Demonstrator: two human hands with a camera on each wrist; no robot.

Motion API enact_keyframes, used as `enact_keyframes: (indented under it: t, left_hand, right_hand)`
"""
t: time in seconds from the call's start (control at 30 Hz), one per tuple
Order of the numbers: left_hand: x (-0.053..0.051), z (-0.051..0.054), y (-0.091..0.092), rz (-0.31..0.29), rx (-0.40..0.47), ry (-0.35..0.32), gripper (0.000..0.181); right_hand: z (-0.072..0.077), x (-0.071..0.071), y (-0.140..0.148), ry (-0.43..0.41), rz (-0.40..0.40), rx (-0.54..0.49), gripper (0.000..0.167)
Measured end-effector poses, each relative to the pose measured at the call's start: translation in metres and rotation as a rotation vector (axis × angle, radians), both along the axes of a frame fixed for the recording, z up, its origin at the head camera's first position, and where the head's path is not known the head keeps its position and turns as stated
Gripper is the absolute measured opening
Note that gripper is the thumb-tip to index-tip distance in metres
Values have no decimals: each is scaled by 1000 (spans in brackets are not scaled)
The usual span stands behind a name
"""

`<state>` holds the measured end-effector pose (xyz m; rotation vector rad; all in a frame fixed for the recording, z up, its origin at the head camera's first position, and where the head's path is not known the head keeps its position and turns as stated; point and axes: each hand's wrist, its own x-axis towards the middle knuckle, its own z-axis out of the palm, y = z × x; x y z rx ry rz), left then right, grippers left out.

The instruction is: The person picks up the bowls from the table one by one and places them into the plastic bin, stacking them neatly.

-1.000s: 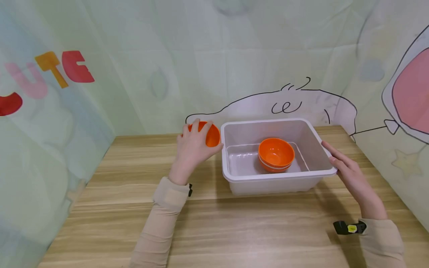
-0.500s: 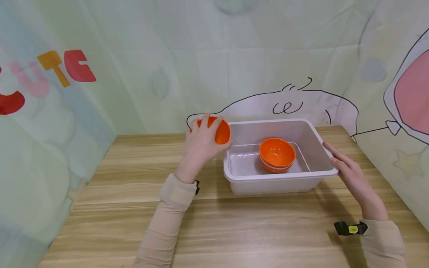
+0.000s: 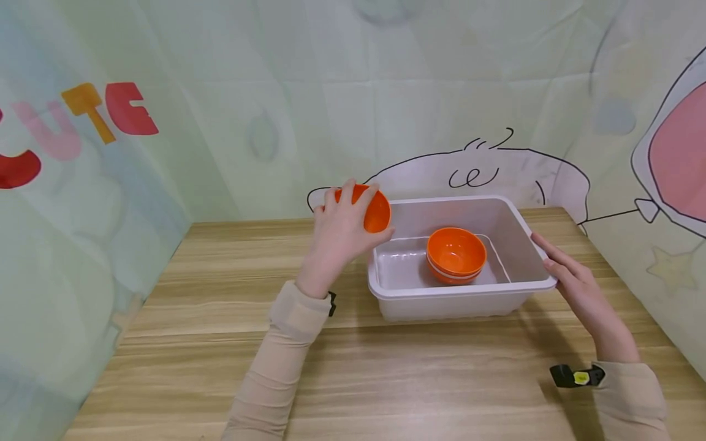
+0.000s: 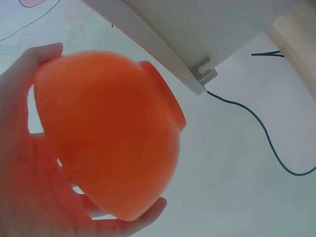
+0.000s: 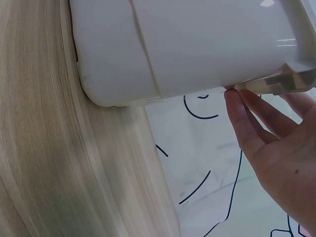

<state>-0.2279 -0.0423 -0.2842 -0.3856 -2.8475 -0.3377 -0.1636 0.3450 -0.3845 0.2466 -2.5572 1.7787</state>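
Note:
In the head view my left hand [image 3: 342,229] grips an orange bowl [image 3: 377,213] by its rim, tilted on its side, above the left edge of a pale grey plastic tub [image 3: 447,304]. The left wrist view shows the bowl's smooth outer side [image 4: 108,128] and small foot, with thumb and fingers spread round the rim. My right hand [image 3: 576,285] holds the tub's right rim. Up close in the right wrist view, its fingertips are under the rim against the tub wall [image 5: 197,44]. Nested orange bowls [image 3: 455,252] sit upright inside the tub, right of its middle.
The tub stands on a wood-grain table [image 3: 220,318], near the back. A printed cloth backdrop [image 3: 276,110] with cartoon drawings and letters rises behind the table and along both sides.
My left hand has lifted the tilted bowl up and to the right, from beside the tub to above its left rim. The right hand, tub and nested bowls stay put.

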Motion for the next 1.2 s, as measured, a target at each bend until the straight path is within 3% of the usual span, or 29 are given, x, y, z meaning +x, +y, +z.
enact_keyframes:
  t: [0.63,1.2]
  left_hand:
    - [-3,13,22,-64,26,-22,76]
    - [-3,27,41,-142,43,-54,78]
  right_hand:
    - [0,0,0,13,8,-13,50]
    - [1,0,-1,15,4,40,50]
